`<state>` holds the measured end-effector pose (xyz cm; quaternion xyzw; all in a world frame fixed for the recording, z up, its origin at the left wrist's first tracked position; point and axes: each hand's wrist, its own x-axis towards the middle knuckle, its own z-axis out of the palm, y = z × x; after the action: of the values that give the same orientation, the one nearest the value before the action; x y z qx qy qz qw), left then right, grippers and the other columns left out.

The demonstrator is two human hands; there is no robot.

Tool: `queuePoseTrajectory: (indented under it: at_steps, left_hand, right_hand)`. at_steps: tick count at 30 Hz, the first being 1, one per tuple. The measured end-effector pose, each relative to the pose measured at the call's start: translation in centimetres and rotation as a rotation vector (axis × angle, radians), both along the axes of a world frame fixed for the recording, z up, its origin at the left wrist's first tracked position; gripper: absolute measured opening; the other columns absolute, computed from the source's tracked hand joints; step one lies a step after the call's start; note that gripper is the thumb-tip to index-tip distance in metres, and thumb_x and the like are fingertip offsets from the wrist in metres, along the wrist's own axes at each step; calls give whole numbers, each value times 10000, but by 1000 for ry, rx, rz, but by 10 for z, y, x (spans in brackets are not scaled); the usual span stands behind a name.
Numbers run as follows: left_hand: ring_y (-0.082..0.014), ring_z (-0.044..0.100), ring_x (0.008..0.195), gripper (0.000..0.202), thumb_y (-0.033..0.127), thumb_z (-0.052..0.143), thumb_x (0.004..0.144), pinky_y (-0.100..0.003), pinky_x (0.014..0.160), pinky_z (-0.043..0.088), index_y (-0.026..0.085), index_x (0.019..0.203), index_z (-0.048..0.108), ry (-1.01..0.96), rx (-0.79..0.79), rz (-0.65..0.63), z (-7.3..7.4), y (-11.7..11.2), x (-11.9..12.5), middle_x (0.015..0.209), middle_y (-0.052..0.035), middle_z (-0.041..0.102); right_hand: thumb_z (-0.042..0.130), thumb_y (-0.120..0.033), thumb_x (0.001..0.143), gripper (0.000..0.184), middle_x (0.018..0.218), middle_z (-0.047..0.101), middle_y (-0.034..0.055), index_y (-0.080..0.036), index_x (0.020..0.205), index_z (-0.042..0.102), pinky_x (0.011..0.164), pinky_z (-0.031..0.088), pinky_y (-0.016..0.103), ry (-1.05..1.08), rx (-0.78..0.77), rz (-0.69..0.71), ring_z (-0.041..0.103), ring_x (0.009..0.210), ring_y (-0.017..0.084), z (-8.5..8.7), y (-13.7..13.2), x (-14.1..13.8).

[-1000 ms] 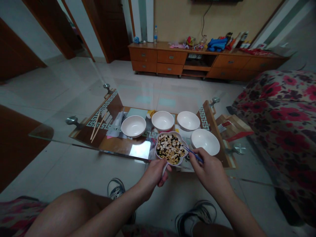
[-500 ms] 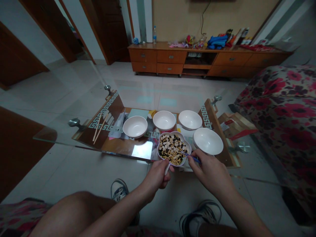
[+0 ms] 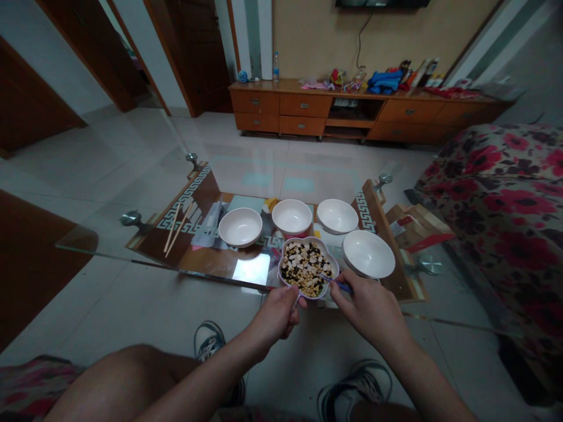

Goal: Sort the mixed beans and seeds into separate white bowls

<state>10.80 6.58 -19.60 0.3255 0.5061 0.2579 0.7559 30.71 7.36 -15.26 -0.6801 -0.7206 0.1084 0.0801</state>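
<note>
My left hand (image 3: 275, 316) grips the white handle of a scalloped, flower-shaped white dish (image 3: 308, 268), holding it at the near edge of the glass table. The dish is full of mixed white beans, yellow soybeans and black beans (image 3: 304, 269). My right hand (image 3: 367, 308) pinches thin blue chopsticks (image 3: 336, 284), whose tips reach over the dish rim into the beans. Four empty white bowls sit just beyond: one (image 3: 368, 254) close to my right hand, the others (image 3: 240, 227) (image 3: 291, 217) (image 3: 337, 216) further back.
The glass-topped table (image 3: 92, 246) has a patterned mat beneath it, and a pair of wooden chopsticks (image 3: 173, 227) lies to the left. A cardboard box (image 3: 417, 228) and floral sofa (image 3: 497, 223) are on the right. A wooden sideboard (image 3: 365, 111) stands behind.
My right hand and the blue chopsticks have shifted slightly left and closer to the dish. The dish has dropped slightly in view. The whole scene has drifted with my head.
</note>
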Motion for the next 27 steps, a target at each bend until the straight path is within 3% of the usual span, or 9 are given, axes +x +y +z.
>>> queuePoseTrajectory:
  at_steps: [5,13,21,27]
  left_hand:
    - [-47,187,314,557,742,418,838,-197,376,130,194,846,521,-6,2,-28,-10,-1,0,431,97,364]
    - [-53,191,310,574,767,413,817,-200,366,131,202,830,514,19,-10,-59,-2,-2,0,417,91,374]
    - [-49,186,312,553,743,399,845,-197,373,131,203,845,517,11,-25,-61,-13,-2,-2,438,89,388]
    - [-59,197,304,507,696,389,867,-196,350,134,206,834,515,2,-3,-61,-11,-2,-3,424,84,382]
  right_hand:
    - [492,-462,902,263,712,712,26,-249,845,636,504,263,263,-30,40,2,662,613,199,2,-1,0]
    - [484,-444,897,227,686,698,9,-252,858,600,495,226,262,-42,30,38,657,587,204,4,-1,-3]
    - [475,-416,890,220,710,716,25,-249,865,616,485,192,270,-92,26,43,657,579,203,7,-4,-8]
    - [479,-402,895,201,747,730,18,-251,867,609,489,225,261,-56,18,37,670,615,207,1,-2,-10]
